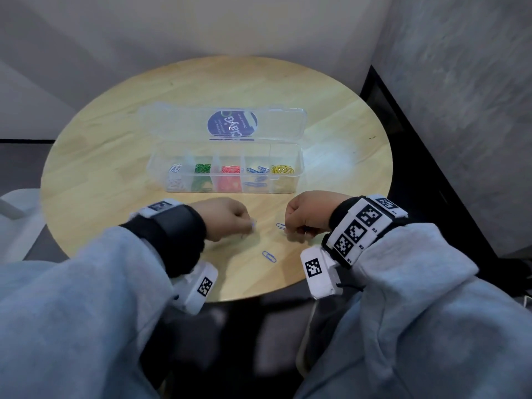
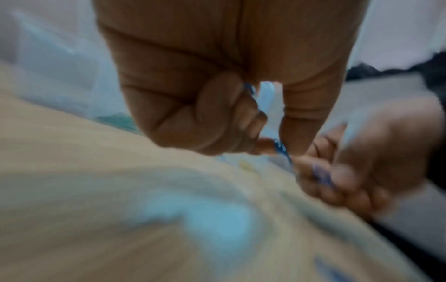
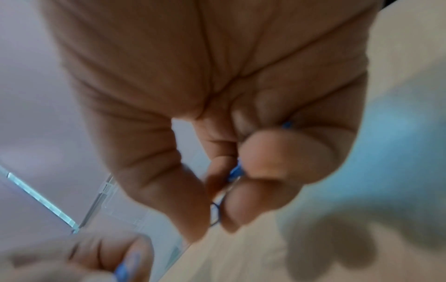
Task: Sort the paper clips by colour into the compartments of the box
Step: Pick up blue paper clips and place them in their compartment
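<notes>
A clear plastic box [image 1: 299, 156] stands open mid-table, its compartments holding white, green, red, blue and yellow clips from left to right. In front of it my left hand [image 1: 250, 224] is curled and pinches a blue paper clip [image 2: 281, 150] between thumb and finger. My right hand [image 1: 286, 229] is curled too and pinches another blue clip [image 1: 280, 225], seen close up [image 3: 233, 174] in the right wrist view. A third blue paper clip [image 1: 269, 256] lies loose on the round wooden table [image 1: 115, 168] between my wrists.
The box's clear lid [image 1: 178, 122] lies flat behind it, with a blue label. Walls stand close behind and to the right of the table. A dark gap runs along the table's right side. My grey sleeves cover the near edge.
</notes>
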